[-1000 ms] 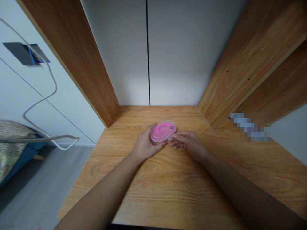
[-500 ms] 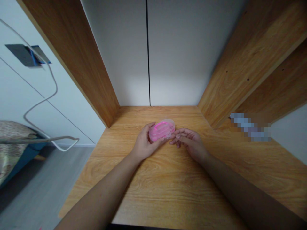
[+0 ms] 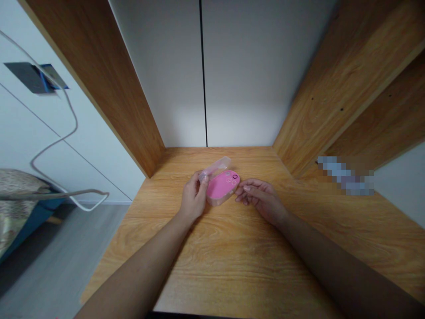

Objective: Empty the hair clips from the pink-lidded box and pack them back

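A small oval box with a pink inside and pale, see-through sides rests on the wooden tabletop. Its clear lid is raised along the far side, tilted up. My left hand grips the lid at its left end, thumb in front, beside the box. Several small ring shapes, one dark and the others pale, show at the box's right end. Against or just beside that end is my right hand, its fingers curled and the thumb pressed towards the index finger. Whether anything small is between them I cannot see.
Wooden side panels and white back panels enclose the tabletop. A blurred-out object lies at the right. To the left, a white cable hangs before a wall socket, with patterned fabric below.
The clear lid, closed over the pink box half a second ago, is now lifted open in my left hand. My right hand has barely moved.
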Action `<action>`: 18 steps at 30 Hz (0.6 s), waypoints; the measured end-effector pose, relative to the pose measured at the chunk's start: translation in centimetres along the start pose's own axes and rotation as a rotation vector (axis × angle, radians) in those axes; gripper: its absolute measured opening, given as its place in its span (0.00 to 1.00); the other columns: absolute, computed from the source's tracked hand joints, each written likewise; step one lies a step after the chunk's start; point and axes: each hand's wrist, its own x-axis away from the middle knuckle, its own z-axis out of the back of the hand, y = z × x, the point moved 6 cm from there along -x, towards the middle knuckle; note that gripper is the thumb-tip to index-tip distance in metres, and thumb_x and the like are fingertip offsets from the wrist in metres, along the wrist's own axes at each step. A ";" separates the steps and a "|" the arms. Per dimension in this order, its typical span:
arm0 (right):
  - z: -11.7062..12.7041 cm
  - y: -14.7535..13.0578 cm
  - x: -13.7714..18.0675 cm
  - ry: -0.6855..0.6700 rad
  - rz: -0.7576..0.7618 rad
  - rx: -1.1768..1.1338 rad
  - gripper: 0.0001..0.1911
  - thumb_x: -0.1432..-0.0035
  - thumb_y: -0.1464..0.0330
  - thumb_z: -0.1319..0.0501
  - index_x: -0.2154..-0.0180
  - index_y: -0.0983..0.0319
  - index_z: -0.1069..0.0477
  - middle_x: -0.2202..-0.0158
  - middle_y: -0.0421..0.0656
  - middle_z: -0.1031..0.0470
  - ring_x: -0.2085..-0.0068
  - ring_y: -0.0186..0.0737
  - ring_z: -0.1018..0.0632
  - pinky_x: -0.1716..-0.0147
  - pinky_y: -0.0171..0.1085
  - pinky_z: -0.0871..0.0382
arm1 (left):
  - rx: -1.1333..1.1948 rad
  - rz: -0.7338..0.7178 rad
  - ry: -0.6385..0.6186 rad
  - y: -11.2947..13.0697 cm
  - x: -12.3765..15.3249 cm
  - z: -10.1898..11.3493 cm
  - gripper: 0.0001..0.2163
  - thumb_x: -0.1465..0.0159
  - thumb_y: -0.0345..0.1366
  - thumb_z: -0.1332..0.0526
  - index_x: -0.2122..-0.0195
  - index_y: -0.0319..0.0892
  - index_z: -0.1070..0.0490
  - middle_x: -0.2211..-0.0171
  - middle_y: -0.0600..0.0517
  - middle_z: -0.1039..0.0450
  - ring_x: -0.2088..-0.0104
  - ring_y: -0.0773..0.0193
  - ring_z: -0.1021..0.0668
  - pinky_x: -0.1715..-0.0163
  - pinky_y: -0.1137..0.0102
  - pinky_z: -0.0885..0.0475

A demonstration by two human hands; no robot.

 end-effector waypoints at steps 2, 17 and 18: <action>0.1 0.0 0.0 0.010 0.005 0.021 0.14 0.52 0.59 0.27 0.67 0.61 0.23 0.68 0.45 0.18 0.72 0.37 0.20 0.76 0.33 0.36 | 0.005 0.005 0.041 -0.2 0.0 0.1 0.20 0.27 0.51 0.50 0.50 0.42 0.28 0.53 0.46 0.22 0.52 0.57 0.21 0.50 0.64 0.27; 1.1 0.4 -0.4 0.089 0.061 0.060 0.12 0.49 0.59 0.29 0.70 0.60 0.25 0.70 0.43 0.19 0.72 0.36 0.24 0.73 0.35 0.36 | -0.012 0.033 0.198 -1.9 -0.4 0.8 0.19 0.27 0.48 0.50 0.40 0.44 0.37 0.45 0.45 0.28 0.45 0.58 0.25 0.41 0.60 0.31; 1.3 0.3 -0.4 0.107 0.074 0.069 0.12 0.48 0.59 0.29 0.70 0.60 0.25 0.70 0.43 0.19 0.72 0.36 0.24 0.73 0.36 0.36 | -0.015 0.030 0.203 -1.7 -0.4 0.9 0.20 0.27 0.47 0.50 0.38 0.45 0.38 0.45 0.45 0.29 0.46 0.58 0.24 0.42 0.60 0.30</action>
